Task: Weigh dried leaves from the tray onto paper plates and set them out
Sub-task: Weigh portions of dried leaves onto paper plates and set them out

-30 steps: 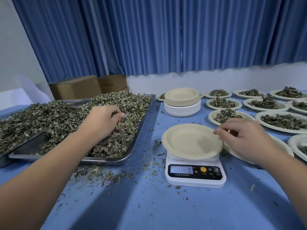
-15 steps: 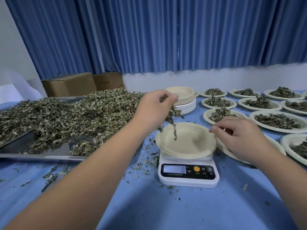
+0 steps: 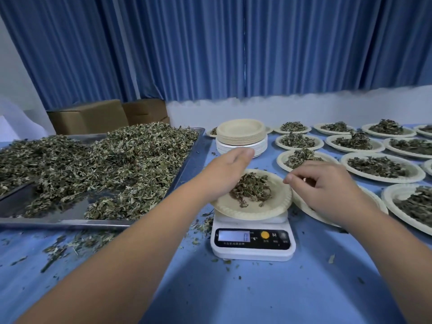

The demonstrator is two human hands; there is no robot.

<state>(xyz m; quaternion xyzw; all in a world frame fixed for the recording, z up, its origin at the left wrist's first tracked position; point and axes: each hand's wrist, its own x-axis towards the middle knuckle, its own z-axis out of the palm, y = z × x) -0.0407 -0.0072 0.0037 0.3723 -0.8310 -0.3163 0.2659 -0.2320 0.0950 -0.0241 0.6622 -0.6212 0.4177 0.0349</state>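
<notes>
Because the dried leaves [image 3: 251, 189] heaped on the paper plate [image 3: 278, 206] look light, brittle and loose, they would probably crumble under a squeeze and scatter at a jolt. A soft, cupped scoop should suit them better than a tight fist. The heap lies directly beneath the left hand [image 3: 224, 167], which hovers palm down with its fingers straight, holding nothing. The plate sits on the scale [image 3: 252, 244], just below that hand. It looks thin and bendy, and lifting it by one edge could tip the load, so fingers under opposite rims seem the safer hold. The right hand [image 3: 327, 185] is at the plate's right rim with its fingers curled; whether it pinches the rim cannot be told. The tray [image 3: 70, 222] lies left of the left forearm on the desk [image 3: 257, 288], and filled plates [image 3: 383, 167] spread beyond the right hand.
</notes>
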